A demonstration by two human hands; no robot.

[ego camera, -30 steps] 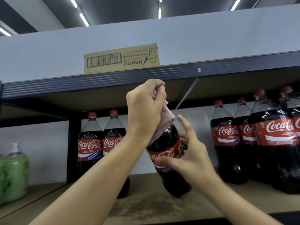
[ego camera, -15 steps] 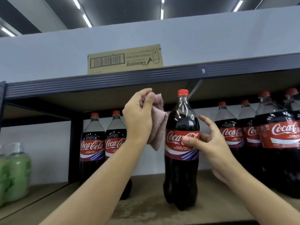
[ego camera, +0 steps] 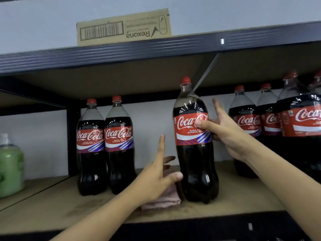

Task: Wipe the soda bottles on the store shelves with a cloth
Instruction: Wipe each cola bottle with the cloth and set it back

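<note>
The right hand (ego camera: pixel 224 134) steadies the upright soda bottle (ego camera: pixel 194 141) with thumb on label, fingers spread, while the left hand (ego camera: pixel 156 178), fingers splayed, rests over the cloth (ego camera: pixel 163 199) at the bottle's seven o'clock on the shelf (ego camera: pixel 69 206).

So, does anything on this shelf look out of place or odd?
Yes. The cardboard box on the top shelf has its print upside down. The pink cloth lies crumpled on the shelf board beside the middle bottle, under the left hand.
</note>
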